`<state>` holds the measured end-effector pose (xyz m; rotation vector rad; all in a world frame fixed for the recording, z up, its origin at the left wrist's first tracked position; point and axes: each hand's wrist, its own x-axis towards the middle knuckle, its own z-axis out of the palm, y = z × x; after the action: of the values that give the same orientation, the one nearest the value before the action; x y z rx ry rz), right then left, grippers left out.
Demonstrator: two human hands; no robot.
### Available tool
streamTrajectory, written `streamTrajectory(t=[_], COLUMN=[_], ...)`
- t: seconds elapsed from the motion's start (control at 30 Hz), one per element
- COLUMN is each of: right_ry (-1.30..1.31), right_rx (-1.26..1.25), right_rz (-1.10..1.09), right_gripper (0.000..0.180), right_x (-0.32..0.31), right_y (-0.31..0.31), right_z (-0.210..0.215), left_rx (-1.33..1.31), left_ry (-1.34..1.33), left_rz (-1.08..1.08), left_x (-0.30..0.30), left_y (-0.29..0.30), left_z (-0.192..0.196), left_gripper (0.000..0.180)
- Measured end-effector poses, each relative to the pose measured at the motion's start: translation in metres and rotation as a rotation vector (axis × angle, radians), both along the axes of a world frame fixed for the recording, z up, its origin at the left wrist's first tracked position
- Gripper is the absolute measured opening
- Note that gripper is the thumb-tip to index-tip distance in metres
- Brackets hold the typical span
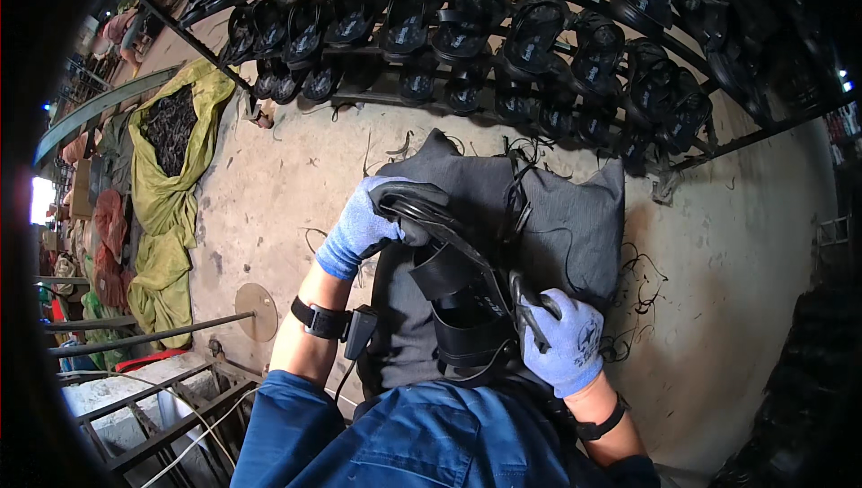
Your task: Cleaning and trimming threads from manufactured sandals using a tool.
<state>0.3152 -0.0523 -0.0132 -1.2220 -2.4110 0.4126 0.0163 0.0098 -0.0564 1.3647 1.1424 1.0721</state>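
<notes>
A black sandal (pixel 440 272) with wide straps is held tilted over my lap, its sole edge turned up. My left hand (pixel 364 223), in a light blue glove, is closed round one end of it at the upper left. My right hand (pixel 566 344), gloved alike, is closed at the sandal's lower right side. Its fingers wrap a dark looped tool (pixel 532 313) that resembles scissors handles; the working end cannot be made out against the black sandal. Grey cloth (pixel 575 219) lies beneath the sandal.
A curved metal rack (pixel 180 30) carries rows of black sandals (pixel 413 17) across the far side. Thin black offcuts (pixel 642 281) litter the floor. At left are a yellow-green sack (pixel 162 219) of dark scraps, a metal rod (pixel 171 334) and a metal frame (pixel 153 439).
</notes>
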Motion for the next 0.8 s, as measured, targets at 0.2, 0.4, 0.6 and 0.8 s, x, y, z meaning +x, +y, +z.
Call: streamTrajectory(t=[0.2, 0.4, 0.6, 0.8], right_ry=[0.070, 0.029, 0.150, 0.058], right_rx=[0.044, -0.012, 0.029, -0.059], right_rz=[0.058, 0.085, 0.013, 0.075], right_gripper=[0.027, 0.026, 0.033, 0.028], right_x=[0.008, -0.002, 0.018, 0.004], right_y=[-0.011, 0.004, -0.004, 0.001], right_z=[-0.023, -0.016, -0.017, -0.013], left_rx=[-0.027, 0.066, -0.033, -0.039], left_ry=[-0.028, 0.230, 0.093, 0.153], left_rz=[0.000, 0.109, 0.067, 0.073], left_x=[-0.008, -0.032, -0.032, -0.020], left_y=[-0.007, -0.014, -0.016, -0.008], left_z=[-0.017, -0.066, -0.068, -0.051], left_gripper=[0.044, 0.040, 0.068, 0.060])
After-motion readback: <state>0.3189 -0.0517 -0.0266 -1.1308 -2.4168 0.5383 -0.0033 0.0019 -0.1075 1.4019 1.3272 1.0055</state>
